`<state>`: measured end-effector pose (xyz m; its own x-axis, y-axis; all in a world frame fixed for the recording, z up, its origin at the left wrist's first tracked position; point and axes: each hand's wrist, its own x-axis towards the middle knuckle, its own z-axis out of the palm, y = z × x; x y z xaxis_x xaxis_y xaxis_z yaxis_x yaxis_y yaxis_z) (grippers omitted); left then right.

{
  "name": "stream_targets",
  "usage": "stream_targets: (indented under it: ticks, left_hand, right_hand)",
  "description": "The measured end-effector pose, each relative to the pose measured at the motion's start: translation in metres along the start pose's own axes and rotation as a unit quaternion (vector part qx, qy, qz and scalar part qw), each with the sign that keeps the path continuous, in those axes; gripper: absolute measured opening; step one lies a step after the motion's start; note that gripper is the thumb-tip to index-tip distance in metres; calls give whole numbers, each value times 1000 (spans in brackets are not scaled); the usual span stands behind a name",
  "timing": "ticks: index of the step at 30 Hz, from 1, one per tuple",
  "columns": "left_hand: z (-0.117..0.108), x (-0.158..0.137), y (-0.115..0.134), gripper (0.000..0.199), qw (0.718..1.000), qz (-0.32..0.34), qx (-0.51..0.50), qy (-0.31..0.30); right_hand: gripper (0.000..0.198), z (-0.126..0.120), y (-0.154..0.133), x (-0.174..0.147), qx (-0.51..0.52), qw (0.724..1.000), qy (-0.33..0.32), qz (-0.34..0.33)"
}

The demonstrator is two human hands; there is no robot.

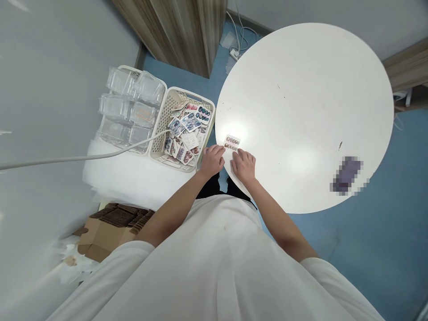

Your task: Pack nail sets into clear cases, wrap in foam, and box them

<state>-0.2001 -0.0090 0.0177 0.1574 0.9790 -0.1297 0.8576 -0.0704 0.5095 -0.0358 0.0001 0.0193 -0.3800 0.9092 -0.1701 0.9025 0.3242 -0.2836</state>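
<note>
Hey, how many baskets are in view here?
2. One basket, by the wall, holds clear boxes; the other basket, between it and the round table, holds cards. Any basket hidden underneath things wouldn't show.

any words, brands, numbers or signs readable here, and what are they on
No text is readable.
White slip in the basket: faint marks, too small to read.
Card by the hands on the table: nothing readable.
Purple thing: pixelated, nothing readable.
</note>
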Motion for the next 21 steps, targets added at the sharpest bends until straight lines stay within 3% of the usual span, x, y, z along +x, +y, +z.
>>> stream_targets:
  ticks: [21]
  left_hand:
    - [-2,13,-2,46,1000,-7,18,-7]
  right_hand:
    - [40,1,-5,22,-2,1000,-2,14]
